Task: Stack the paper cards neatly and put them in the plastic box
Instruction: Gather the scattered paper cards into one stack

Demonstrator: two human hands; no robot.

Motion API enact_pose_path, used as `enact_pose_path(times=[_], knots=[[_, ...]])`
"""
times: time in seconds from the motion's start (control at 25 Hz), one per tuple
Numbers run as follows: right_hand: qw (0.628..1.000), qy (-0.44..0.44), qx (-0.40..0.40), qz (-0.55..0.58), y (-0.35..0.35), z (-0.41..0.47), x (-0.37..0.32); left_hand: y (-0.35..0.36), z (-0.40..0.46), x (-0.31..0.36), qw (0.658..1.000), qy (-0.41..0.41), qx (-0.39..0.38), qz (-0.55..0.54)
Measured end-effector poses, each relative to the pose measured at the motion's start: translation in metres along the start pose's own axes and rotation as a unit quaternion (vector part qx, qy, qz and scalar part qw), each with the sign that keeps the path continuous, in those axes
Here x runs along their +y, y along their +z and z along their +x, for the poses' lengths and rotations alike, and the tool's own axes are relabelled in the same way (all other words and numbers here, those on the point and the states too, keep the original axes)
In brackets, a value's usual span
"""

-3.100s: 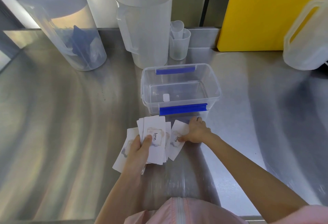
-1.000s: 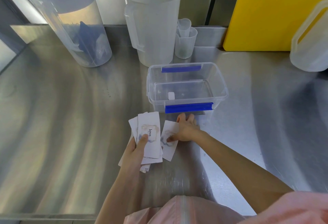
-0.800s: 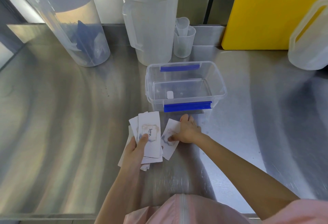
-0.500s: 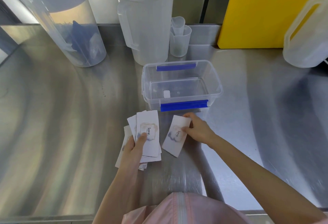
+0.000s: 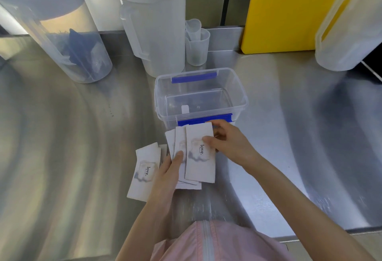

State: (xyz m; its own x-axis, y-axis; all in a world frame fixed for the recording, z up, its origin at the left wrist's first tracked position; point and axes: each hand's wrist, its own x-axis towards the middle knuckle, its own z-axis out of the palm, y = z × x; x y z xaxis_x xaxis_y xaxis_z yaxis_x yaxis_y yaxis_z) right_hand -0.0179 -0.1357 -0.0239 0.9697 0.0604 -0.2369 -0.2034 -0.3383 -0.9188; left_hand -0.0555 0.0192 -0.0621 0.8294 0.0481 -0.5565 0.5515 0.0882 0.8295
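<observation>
Left of the clear plastic box [image 5: 237, 89], the steel surface [image 5: 62, 136] lies bare out to its left edge; behind the box stand two tall jugs and two nested small cups. Just in front of the box, the left hand [image 5: 167, 172] pinches a loose fan of paper cards [image 5: 179, 153], one more card [image 5: 144, 174] lying beside it. The right hand [image 5: 229, 143] pinches the top card [image 5: 199, 155] onto the fan; the box holds only a small white tag [image 5: 185, 109].
</observation>
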Motion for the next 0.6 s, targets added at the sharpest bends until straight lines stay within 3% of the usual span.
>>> enact_pose_path(times=[0.32, 0.48, 0.6], knots=[[1.0, 0.025, 0.019, 0.004, 0.017, -0.002, 0.016, 0.013, -0.004, -0.002, 0.999, 0.024, -0.043, 0.005], [0.994, 0.085, -0.066, 0.019, 0.021, -0.013, 0.035, 0.016, -0.003, -0.001, 0.998, 0.04, -0.045, -0.01], [0.993, 0.072, -0.084, 0.048, 0.024, -0.018, 0.045, 0.019, -0.001, -0.002, 0.997, 0.052, -0.063, 0.014]])
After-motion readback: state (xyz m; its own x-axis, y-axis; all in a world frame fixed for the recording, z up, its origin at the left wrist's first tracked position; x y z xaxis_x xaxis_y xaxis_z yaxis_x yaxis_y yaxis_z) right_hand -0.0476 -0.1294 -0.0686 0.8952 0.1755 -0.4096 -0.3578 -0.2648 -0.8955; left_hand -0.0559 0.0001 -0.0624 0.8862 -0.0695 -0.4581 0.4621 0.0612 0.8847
